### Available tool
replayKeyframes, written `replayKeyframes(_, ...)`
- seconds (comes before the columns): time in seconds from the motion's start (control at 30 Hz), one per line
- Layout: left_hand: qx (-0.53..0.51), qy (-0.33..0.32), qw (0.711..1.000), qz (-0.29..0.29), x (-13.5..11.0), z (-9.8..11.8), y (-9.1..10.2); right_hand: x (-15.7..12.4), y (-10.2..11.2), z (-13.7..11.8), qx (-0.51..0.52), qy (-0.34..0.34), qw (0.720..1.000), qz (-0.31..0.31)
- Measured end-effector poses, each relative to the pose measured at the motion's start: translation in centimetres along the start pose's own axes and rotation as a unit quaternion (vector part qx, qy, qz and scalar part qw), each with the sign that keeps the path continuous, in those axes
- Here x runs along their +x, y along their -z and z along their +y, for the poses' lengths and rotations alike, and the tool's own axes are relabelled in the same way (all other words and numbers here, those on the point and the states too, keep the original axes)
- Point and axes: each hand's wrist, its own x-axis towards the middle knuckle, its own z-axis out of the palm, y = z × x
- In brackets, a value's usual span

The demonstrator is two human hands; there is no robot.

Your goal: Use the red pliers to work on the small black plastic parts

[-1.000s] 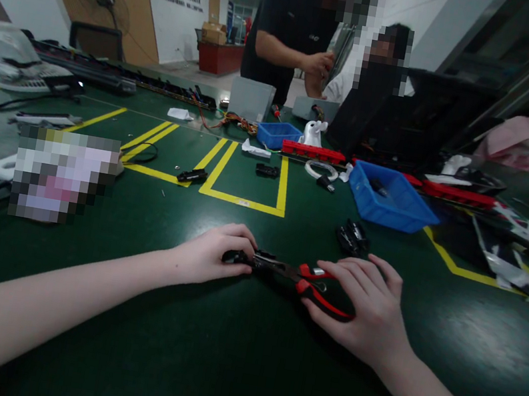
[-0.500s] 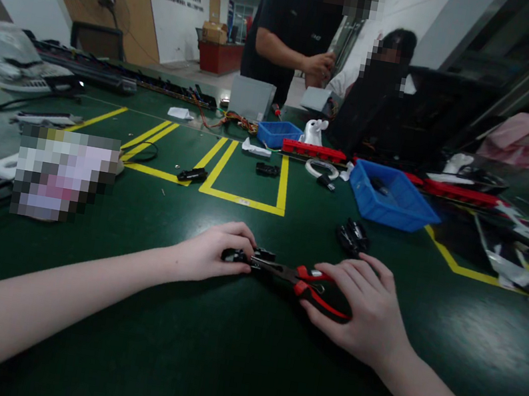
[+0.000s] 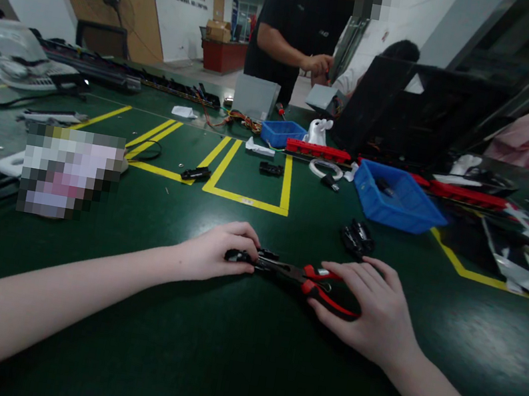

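Fingers of my left hand (image 3: 222, 253) are closed around a small black plastic part (image 3: 237, 256), partly hidden by them. My right hand (image 3: 372, 307) grips red-and-black long-nose pliers (image 3: 309, 278) by the handles. Their metal jaws reach left to the part beside my left fingertips; whether they clamp it I cannot tell. The handles are spread somewhat apart. Just beyond my right hand lies a bunch of black parts (image 3: 357, 238).
Farther off are a blue bin (image 3: 395, 206), a smaller blue bin (image 3: 282, 135), a cable coil (image 3: 325, 169) and black parts (image 3: 271, 169) near yellow tape (image 3: 248, 202). A blurred-out object (image 3: 70, 176) lies left on the green table. A person (image 3: 296, 34) stands across it.
The whole view has shifted slightly, so things appear a little farther right. Both hands keep nearly the same pose, with the pliers still at the black part.
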Motion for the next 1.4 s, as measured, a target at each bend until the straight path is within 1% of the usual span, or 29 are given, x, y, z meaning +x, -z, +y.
replayKeyframes(0.1, 0.001, 0.002, 1.0, -0.001, 0.0, 0.1, 0.0, -0.1, -0.2, -0.1, 0.013, -0.024, 1.0, -0.008)
replayKeyframes(0.4, 0.004, -0.003, 1.0, 0.005, -0.1, 0.0, -0.1, 0.0, -0.1, -0.2, 0.019, -0.02, 1.0, 0.002)
replayKeyframes(0.8, 0.017, -0.006, 1.0, 0.001, 0.0, 0.2, 0.1, 0.3, -0.4, -0.6, 0.015, 0.0, 1.0, 0.001)
replayKeyframes(0.97, 0.022, -0.007, 1.0, -0.001, 0.1, 0.2, 0.3, 0.1, -0.5, -0.1, 0.019, -0.003, 1.0, -0.005)
replayKeyframes(1.1, 0.012, -0.026, 1.0, 0.002, 0.1, 0.0, 0.1, 0.4, -0.1, 0.2, 0.014, 0.025, 1.0, -0.003)
replayKeyframes(1.23, -0.004, -0.039, 0.999, -0.003, 0.1, -0.1, 0.0, 0.5, 0.3, 0.3, 0.02, 0.034, 0.999, -0.02)
replayKeyframes(1.4, -0.022, -0.05, 0.998, -0.02, 0.0, -0.1, 0.1, -0.3, -0.3, 0.6, 0.054, 0.003, 0.997, -0.058)
